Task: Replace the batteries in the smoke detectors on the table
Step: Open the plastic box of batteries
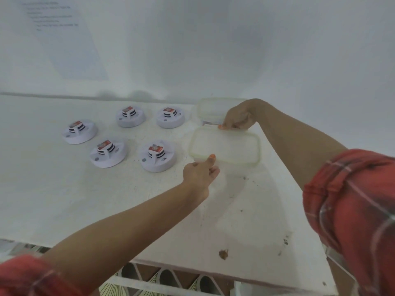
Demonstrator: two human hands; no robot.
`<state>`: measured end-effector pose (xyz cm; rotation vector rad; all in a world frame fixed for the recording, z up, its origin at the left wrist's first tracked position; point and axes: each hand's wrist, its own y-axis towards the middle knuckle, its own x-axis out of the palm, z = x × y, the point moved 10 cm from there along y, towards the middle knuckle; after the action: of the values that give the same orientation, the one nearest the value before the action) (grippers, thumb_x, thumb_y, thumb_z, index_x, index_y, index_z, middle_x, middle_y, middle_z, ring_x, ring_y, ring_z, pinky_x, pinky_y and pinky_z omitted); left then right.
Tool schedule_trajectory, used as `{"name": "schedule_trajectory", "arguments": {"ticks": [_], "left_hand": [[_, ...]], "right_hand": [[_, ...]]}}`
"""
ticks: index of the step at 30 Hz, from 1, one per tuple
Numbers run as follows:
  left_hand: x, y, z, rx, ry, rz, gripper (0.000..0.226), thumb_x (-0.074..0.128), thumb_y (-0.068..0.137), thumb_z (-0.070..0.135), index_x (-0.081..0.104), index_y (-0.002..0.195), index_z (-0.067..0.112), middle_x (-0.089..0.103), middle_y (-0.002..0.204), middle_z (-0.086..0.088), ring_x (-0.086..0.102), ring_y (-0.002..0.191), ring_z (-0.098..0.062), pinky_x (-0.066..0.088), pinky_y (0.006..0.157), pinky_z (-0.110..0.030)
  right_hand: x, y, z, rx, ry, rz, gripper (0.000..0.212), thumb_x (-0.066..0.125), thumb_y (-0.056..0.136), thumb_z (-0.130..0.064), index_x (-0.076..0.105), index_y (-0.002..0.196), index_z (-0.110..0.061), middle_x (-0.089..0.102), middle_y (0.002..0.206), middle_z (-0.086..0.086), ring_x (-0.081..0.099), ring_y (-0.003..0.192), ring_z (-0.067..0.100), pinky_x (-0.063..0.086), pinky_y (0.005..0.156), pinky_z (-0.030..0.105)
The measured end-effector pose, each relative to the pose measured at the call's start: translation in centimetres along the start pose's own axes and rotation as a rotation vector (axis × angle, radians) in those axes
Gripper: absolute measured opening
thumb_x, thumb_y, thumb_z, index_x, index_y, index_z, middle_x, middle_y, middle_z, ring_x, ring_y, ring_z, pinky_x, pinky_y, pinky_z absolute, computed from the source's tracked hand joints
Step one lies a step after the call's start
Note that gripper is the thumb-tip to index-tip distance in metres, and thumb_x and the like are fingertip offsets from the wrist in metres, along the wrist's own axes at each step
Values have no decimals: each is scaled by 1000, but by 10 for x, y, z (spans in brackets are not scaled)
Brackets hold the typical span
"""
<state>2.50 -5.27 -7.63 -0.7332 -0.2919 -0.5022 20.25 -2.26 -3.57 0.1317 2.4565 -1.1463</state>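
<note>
Several round white smoke detectors sit in two rows on the white table, left of centre. A red and white battery shows on top of each. To their right lies a clear rectangular lid with a pale green rim. My left hand grips its near left rim, thumb on top. My right hand pinches its far edge. Just behind the lid stands a clear plastic container, partly hidden by my right hand; I cannot see what it holds.
A printed sheet of paper hangs on the white wall behind the table. A brown stain marks the table near its front edge. Below that edge, striped and pale shapes show on a lower level.
</note>
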Motion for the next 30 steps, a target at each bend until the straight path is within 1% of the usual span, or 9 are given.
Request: {"name": "schedule_trajectory", "arguments": {"ticks": [3, 6, 9, 13, 18, 21, 24, 28, 30], "left_hand": [[-1, -1, 0, 22, 14, 8, 25, 62, 88, 10, 48, 107, 1, 50, 76, -7, 57, 66, -12, 51, 78, -21], [2, -2, 3, 59, 15, 17, 13, 60, 90, 7, 47, 93, 5, 50, 72, -8, 58, 55, -10, 55, 64, -19], [2, -1, 2, 55, -11, 37, 19, 60, 90, 6, 48, 105, 2, 48, 73, -6, 56, 46, -8, 54, 67, -20], [3, -5, 0, 26, 11, 39, 32, 60, 90, 5, 48, 118, -5, 49, 76, -8, 52, 60, -14, 55, 54, -19], [-3, -7, 0, -51, 94, 19, 30, 63, 88, 14, 51, 114, 6, 48, 79, -2, 50, 70, -13, 48, 68, -16], [-17, -1, 30, 28, 111, 123, 38, 60, 91, 17, 46, 125, 6, 45, 99, -3, 43, 86, -15, 41, 69, -16], [-15, 0, 56, 35, 197, 127, 15, 56, 93, 12, 49, 82, 4, 43, 79, -6, 40, 67, -16, 36, 61, -22], [-10, 8, 73, 58, 245, 83, 23, 48, 95, 1, 53, 117, -1, 51, 101, -14, 49, 72, -23, 44, 76, -36], [-10, 15, 80, 56, 312, 58, 12, 45, 95, -3, 54, 88, 0, 49, 97, -12, 45, 64, -18, 40, 83, -32]], "right_hand": [[0, 1, 3, 10, 6, 17, 18, 49, 96, -18, 54, 101, -2, 57, 100, 5, 50, 107, 20, 37, 100, 27], [-4, 5, 5, 17, 40, 30, 20, 52, 94, -18, 55, 103, -1, 57, 102, 6, 49, 112, 19, 34, 107, 27], [-7, 6, 5, 20, 62, 54, 27, 58, 90, -20, 54, 109, -2, 57, 102, 5, 48, 115, 19, 33, 110, 27], [-11, -1, 6, 41, -38, 121, 44, 65, 84, -32, 56, 116, -4, 62, 109, 8, 57, 106, 24, 44, 100, 32], [-20, -19, 11, 49, -165, 257, 51, 55, 83, -57, 58, 94, -7, 59, 92, 7, 57, 89, 23, 45, 93, 32], [-37, -45, 20, 74, -222, 354, 56, 50, 88, -54, 57, 111, -4, 55, 103, 9, 54, 95, 23, 43, 94, 34], [-45, -72, 41, 110, -133, 382, 62, 54, 89, -46, 44, 129, 1, 58, 104, 19, 58, 94, 31, 50, 85, 43], [-17, -85, 77, 149, 117, 236, 50, 56, 90, -38, 43, 117, 2, 64, 81, 24, 64, 75, 34, 54, 73, 44], [-11, -84, 88, 117, 239, 219, 35, 59, 90, -26, 48, 103, 5, 67, 69, 22, 68, 66, 33, 59, 64, 37]]}}
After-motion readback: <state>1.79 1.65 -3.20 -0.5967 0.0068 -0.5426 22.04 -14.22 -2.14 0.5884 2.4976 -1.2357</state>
